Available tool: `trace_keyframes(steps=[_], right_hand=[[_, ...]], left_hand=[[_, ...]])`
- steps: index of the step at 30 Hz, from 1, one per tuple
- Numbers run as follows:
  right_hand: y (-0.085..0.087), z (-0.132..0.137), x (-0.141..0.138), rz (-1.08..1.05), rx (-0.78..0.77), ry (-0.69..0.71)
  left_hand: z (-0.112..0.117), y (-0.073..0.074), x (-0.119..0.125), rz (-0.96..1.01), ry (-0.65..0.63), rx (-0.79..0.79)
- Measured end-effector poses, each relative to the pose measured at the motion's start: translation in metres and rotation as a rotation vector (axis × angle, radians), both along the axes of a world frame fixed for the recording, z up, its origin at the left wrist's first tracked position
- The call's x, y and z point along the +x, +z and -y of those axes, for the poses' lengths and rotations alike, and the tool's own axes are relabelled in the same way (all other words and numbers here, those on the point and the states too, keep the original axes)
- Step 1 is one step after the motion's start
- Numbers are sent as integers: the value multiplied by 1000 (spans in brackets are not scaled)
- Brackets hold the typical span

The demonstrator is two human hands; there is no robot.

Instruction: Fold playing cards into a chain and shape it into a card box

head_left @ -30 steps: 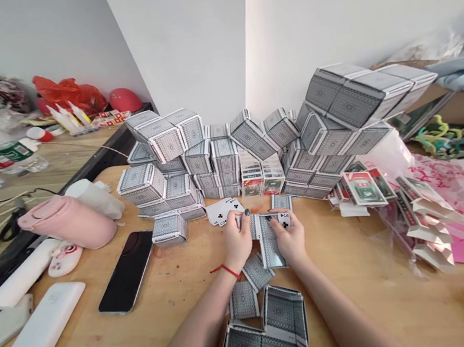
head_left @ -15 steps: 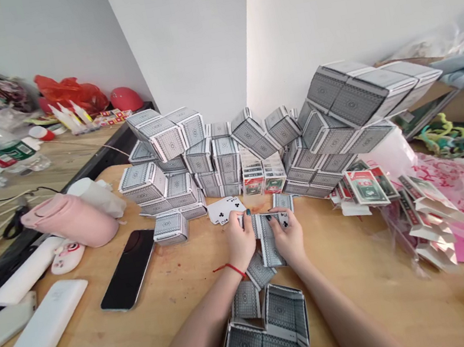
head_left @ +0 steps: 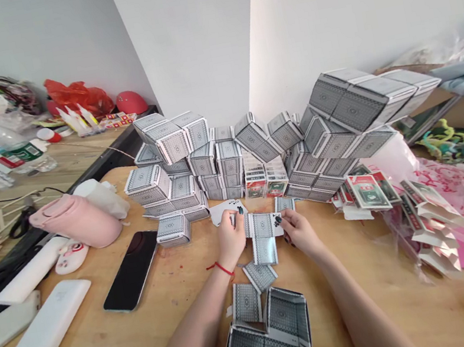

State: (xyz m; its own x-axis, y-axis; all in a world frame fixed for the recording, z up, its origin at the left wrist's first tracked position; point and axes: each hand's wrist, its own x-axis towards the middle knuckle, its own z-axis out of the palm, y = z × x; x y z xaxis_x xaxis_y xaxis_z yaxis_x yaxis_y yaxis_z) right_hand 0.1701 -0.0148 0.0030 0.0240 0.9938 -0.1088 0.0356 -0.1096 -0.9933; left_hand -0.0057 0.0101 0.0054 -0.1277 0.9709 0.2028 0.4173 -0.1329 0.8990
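Between my two hands is a joined piece of playing cards (head_left: pixel 261 225), patterned grey backs up, with a white club-marked end at the right. My left hand (head_left: pixel 231 238), wearing a red cord bracelet, pinches its left end between thumb and finger. On the right end, my right hand (head_left: pixel 302 234) grips the club-marked edge. Another card (head_left: pixel 264 251) hangs or lies just below this piece; whether they are attached I cannot tell. Loose cards (head_left: pixel 261 276) lie nearer me, beside a box shape folded from cards (head_left: pixel 285 346). Face-up cards (head_left: pixel 217 214) lie behind my left hand.
Stacked card blocks stand at the left (head_left: pixel 172 190), centre and right (head_left: pixel 348 108). A black phone (head_left: pixel 131 272), a pink bottle (head_left: pixel 76 222) and a white power bank (head_left: pixel 41 339) lie left. Card packs (head_left: pixel 367 191) and opened cartons (head_left: pixel 430 228) sit right.
My right hand has slid outward to the right end of the piece, baring more of the card backs. My left hand has shifted slightly left. The view has tilted up a little.
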Motion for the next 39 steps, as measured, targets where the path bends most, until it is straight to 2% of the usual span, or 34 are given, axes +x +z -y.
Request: trace_keyframes(steps=[5,18,31,39], right_hand=[[0,2,-4,-11,-46,81],[-2,1,-9,-1,89,6],[-12,-2,-6,232,143,-79],[-16,-3,-7,232,117,-140]], left_hand=[[2,0,-1,-37,-21,-4],[6,-1,3,-10,-46,-14],[7,0,5,-67,-52,18],[7,-1,5,-73,-46,30]])
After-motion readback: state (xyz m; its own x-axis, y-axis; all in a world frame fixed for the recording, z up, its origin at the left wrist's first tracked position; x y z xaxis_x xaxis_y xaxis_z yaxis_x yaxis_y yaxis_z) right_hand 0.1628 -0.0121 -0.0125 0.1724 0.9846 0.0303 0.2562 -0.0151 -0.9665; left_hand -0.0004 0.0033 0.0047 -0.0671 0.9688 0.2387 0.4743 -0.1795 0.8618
